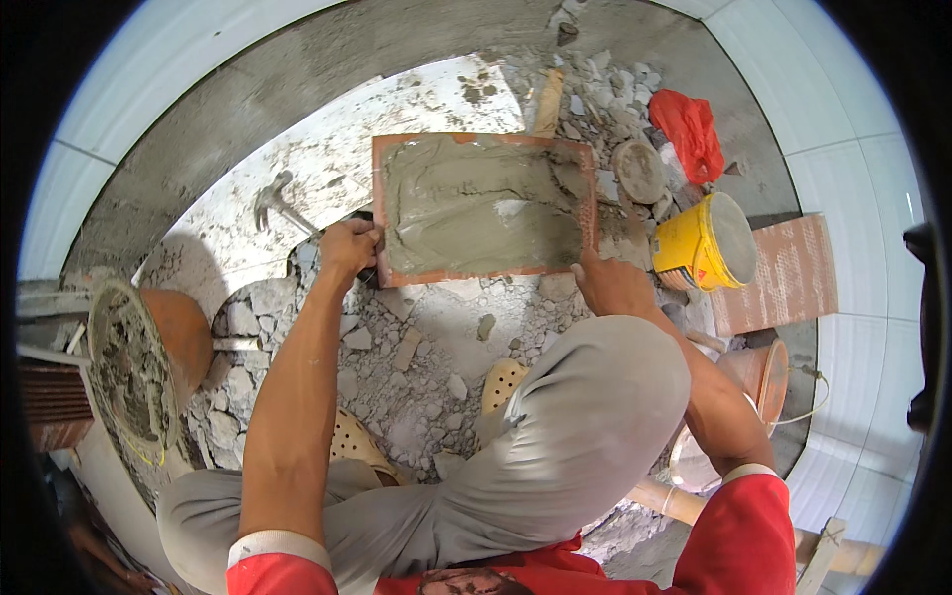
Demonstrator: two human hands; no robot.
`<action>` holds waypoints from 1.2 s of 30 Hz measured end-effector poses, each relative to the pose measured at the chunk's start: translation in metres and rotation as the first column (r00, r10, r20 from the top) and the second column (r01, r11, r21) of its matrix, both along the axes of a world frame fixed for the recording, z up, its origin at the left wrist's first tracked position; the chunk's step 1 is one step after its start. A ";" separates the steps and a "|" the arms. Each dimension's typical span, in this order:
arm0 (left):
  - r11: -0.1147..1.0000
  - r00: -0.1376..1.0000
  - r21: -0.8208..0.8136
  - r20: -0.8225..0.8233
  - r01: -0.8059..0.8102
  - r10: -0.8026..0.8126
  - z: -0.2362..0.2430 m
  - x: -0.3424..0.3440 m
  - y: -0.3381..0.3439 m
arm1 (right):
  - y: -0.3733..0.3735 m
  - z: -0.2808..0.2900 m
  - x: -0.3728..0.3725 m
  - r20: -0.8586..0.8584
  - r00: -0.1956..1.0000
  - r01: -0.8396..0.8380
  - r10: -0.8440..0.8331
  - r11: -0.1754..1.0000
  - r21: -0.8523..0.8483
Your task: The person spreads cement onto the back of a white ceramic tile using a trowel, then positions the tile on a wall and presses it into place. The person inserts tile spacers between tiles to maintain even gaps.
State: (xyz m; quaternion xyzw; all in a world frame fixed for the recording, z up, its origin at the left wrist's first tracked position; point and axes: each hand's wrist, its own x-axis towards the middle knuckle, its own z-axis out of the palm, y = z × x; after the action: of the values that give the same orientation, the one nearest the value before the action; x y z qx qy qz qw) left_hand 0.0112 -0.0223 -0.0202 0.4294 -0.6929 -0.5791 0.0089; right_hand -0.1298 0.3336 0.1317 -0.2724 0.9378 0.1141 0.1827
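Observation:
A rectangular reddish-brown tile (381, 159) is held level in front of me, its upper face spread with wet grey mortar (476, 203). My left hand (349, 246) grips its left edge with closed fingers. On the opposite side, my right hand (610, 283) is closed on the near right corner. A claw hammer (285, 205) lies by my left hand, its handle running toward and partly hidden by that hand. Rubble (397, 367) covers the ground between the tile and my feet.
At left stands an orange bucket (188, 332) of mortar. A yellow bucket (699, 243) tilts at right, beside another tile (783, 273) and a red plastic bag (689, 134). A clear orange container (769, 377) is nearer. White tiled walls (833, 183) border the area.

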 end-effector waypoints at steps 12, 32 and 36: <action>1.000 0.999 0.022 0.031 0.012 -0.013 0.003 0.000 -0.002 | 0.067 -0.025 -0.032 0.005 0.998 0.055 -0.055 0.988 -0.146; 0.993 0.997 0.103 0.041 0.056 -0.060 0.009 0.001 -0.005 | 0.086 0.016 -0.113 0.690 0.667 0.411 -0.281 0.911 -0.026; 0.997 0.996 0.053 0.077 0.050 -0.054 0.011 -0.003 -0.003 | 0.120 0.001 -0.112 0.655 0.739 0.241 -0.158 0.970 -0.037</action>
State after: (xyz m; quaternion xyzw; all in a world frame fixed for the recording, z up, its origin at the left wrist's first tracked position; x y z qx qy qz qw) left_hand 0.0082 -0.0253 -0.0091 0.4339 -0.6885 -0.5794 -0.0445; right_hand -0.2416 0.4531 0.1324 -0.2033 0.8456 -0.0634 0.4895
